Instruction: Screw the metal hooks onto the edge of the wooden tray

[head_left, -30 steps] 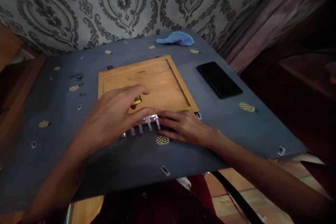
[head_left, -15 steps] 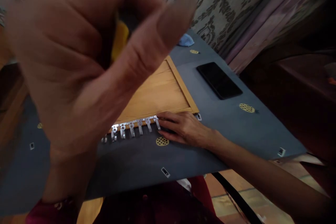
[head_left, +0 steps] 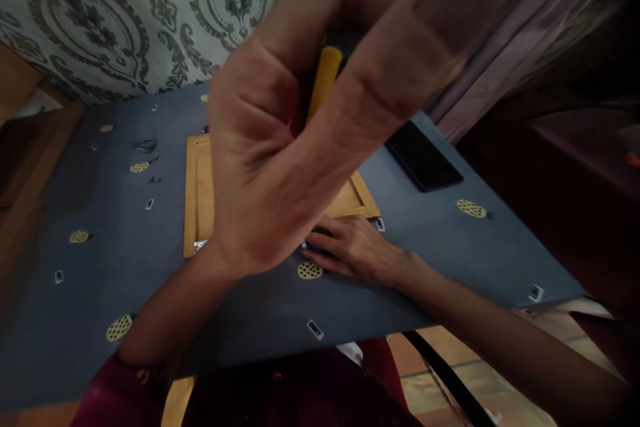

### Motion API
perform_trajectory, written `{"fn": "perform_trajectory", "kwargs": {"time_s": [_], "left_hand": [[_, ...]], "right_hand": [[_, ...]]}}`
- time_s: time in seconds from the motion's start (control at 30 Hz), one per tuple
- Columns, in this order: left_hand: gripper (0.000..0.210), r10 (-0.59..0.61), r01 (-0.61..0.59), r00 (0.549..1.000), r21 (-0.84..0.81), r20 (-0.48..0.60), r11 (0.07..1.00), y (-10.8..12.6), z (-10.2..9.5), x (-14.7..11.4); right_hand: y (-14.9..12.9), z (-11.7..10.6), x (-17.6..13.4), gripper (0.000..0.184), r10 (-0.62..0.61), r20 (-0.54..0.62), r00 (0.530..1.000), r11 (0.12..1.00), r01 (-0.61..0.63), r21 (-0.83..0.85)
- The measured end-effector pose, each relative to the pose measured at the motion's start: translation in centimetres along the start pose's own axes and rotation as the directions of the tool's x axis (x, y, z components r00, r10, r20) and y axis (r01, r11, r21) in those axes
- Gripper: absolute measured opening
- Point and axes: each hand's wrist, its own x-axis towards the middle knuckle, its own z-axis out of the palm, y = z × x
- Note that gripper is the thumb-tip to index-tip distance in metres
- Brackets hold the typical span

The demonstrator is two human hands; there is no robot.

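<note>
My left hand (head_left: 295,147) is raised close to the camera and hides much of the scene. Its fingers are curled around a tool with a yellow and black handle (head_left: 324,77); the tool's working end is out of sight. Below it, a framed wooden panel (head_left: 191,193) lies flat on the table. A metal hook rail (head_left: 201,244) runs along the panel's near edge, mostly covered by my left hand and wrist. My right hand (head_left: 357,247) rests at the panel's near right corner, with thumb and fingers closed on the rail's right end.
A black phone (head_left: 425,157) lies on the table (head_left: 240,333) right of the panel. Small dark metal pieces (head_left: 145,145) lie to the left. Patterned wallpaper (head_left: 165,20) rises behind the table, and a wooden piece of furniture (head_left: 45,147) stands at the left.
My left hand has moved to the right with the tool, now covering most of the hook rail and uncovering the table's left side. My right hand stays in place.
</note>
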Motion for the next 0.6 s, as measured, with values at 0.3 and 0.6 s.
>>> {"fn": "perform_trajectory", "kwargs": {"time_s": [0.3,0.6], "left_hand": [[0.033,-0.076,0.04,0.971,-0.159,-0.226,0.986,-3.1,0.8,-0.6],[0.016,-0.18,0.113,0.956,-0.277,-0.231,0.954,-5.3,1.1,-1.5]], "right_hand": [[-0.1,0.0,0.1,0.032,-0.027,-0.03,0.999,0.999,0.026,-0.023],[0.1,0.1,0.0,0.033,-0.023,-0.024,0.999,1.0,0.022,-0.019]]}}
